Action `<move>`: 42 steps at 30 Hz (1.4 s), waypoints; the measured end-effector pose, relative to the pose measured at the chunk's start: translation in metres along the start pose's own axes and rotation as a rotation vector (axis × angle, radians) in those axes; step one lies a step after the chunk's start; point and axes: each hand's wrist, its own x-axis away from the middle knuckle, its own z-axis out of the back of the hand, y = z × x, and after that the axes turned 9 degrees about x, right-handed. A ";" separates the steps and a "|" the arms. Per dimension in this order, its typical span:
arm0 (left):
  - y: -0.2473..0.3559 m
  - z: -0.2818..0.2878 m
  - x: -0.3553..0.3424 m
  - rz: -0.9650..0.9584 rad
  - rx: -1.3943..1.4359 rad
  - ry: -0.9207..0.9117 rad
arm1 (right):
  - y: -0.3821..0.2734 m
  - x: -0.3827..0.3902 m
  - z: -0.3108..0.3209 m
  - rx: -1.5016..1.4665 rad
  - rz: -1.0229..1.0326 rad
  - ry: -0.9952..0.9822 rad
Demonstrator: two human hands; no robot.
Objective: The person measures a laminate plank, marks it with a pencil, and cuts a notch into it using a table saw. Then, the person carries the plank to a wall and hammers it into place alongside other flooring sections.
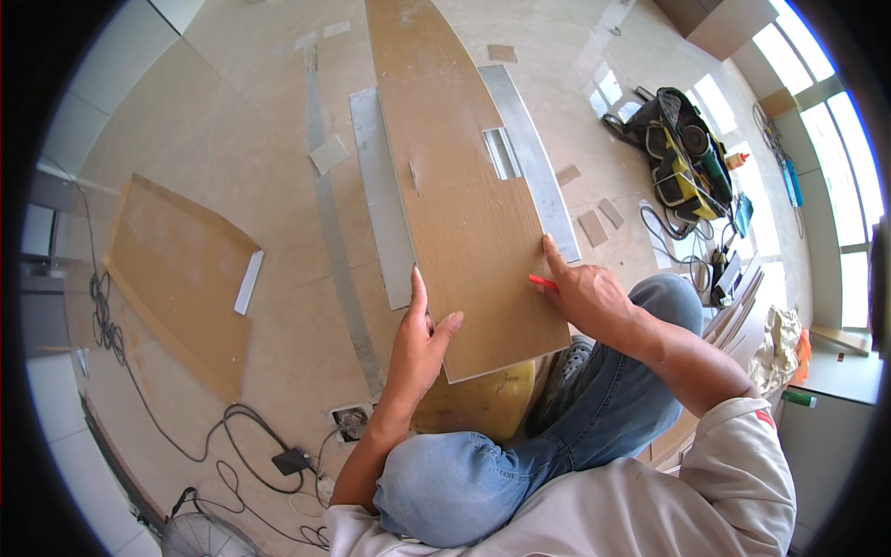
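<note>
A long wood-coloured board (464, 260) with a rectangular cutout lies over a pale grey panel (371, 167), with a worn yellow object (473, 404) under their near end. My left hand (419, 353) grips the board's left edge near its near end, thumb on top and fingers along the side. My right hand (589, 297) holds a red pencil or marker (541, 280) low against the board, its index finger stretched to the board's right edge just below the grey panel's corner.
A brown sheet (176, 269) lies at left beside black cables (109, 330) and a fan (200, 537). A tool bag (677, 158) with a grinder sits at upper right, near small offcuts (592, 227). Stacked boards (738, 306) lie right of my knee.
</note>
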 end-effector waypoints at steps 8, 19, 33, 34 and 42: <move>-0.009 0.004 0.002 -0.019 -0.072 -0.042 | -0.003 0.004 0.004 0.032 -0.016 -0.072; -0.013 0.004 0.008 0.013 -0.216 -0.038 | -0.002 0.008 0.004 0.039 -0.008 -0.078; -0.015 0.005 0.015 0.020 -0.286 -0.031 | -0.003 0.014 0.011 0.052 0.036 -0.099; -0.018 0.006 0.014 0.007 -0.254 -0.035 | -0.003 0.014 0.010 0.056 0.015 -0.120; -0.006 -0.002 0.018 -0.009 -0.107 0.020 | -0.004 0.016 0.011 0.044 0.013 -0.113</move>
